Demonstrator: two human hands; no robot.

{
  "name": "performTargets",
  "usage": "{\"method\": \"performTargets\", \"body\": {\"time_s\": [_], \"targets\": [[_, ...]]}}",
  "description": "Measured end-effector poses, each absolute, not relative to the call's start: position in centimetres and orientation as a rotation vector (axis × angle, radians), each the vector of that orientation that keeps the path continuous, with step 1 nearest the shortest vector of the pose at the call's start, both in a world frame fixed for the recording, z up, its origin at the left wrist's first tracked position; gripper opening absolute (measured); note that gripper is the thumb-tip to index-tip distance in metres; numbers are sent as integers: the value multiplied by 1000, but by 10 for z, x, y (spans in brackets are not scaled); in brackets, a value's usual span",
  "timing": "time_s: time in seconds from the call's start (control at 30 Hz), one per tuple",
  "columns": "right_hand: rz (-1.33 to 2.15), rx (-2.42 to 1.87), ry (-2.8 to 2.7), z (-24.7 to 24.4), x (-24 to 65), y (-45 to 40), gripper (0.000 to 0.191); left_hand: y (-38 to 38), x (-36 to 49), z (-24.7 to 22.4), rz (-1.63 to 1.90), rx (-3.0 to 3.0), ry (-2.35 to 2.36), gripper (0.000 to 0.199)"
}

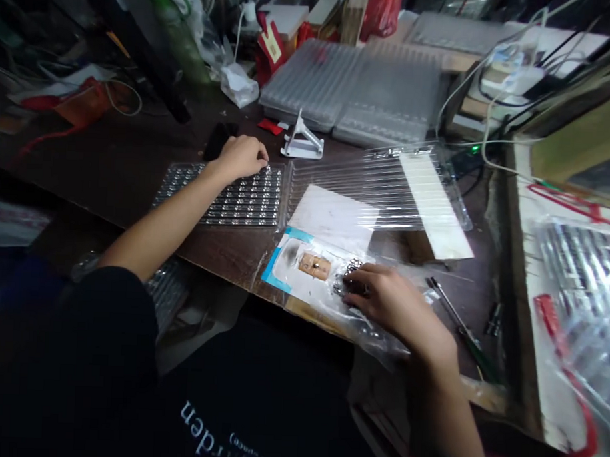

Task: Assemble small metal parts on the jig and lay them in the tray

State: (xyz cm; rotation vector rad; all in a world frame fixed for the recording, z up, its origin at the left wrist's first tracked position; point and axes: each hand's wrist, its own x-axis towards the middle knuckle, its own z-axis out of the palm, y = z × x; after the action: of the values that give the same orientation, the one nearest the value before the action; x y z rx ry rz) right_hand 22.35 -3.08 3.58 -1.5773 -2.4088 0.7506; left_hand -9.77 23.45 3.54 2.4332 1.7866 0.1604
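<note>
My left hand is at the upper right edge of a clear tray filled with rows of small shiny metal parts. Its thumb and fingertips are pinched together; whatever is between them is too small to make out. My right hand reaches into a small pile of dark metal pieces on a white work pad with blue tape along its edge. Thumb and forefinger are apart there, with pieces around the tips. Beside the pile, a small tan block sits on the pad.
A ridged clear tray adjoins the filled one, with white card across it. Behind stand a white phone stand and stacked clear trays. A screwdriver-like tool lies right of my right hand. Cables run along the right.
</note>
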Motion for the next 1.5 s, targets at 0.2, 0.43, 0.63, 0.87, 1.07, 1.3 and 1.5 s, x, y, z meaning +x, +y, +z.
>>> {"method": "performTargets", "body": {"time_s": [0.2, 0.43, 0.63, 0.87, 1.07, 1.3, 1.5], "targets": [[805, -1585, -2452, 42, 212, -33, 20, 217, -22, 45, 439, 2607, 1390, 21], [940, -1479, -2371, 44, 213, -32, 24, 240, 93, 33, 635, 2720, 1154, 27], [874, -1453, -2247, 37, 213, -26, 25, 246, 123, 21, 665, 2873, 1006, 16], [802, -1394, -2224, 26, 214, -25, 34, 180, 70, 37, 814, 2498, 738, 15], [725, -1384, -2101, 23, 207, -25, 34, 58, -3, 34, 868, 2178, 833, 12], [752, -1416, -2119, 22, 201, -25, 32, 16, -24, -4, 794, 2093, 990, 6], [769, -1426, -2134, 20, 201, -23, 31, 14, -25, -8, 824, 2135, 985, 10]]}}
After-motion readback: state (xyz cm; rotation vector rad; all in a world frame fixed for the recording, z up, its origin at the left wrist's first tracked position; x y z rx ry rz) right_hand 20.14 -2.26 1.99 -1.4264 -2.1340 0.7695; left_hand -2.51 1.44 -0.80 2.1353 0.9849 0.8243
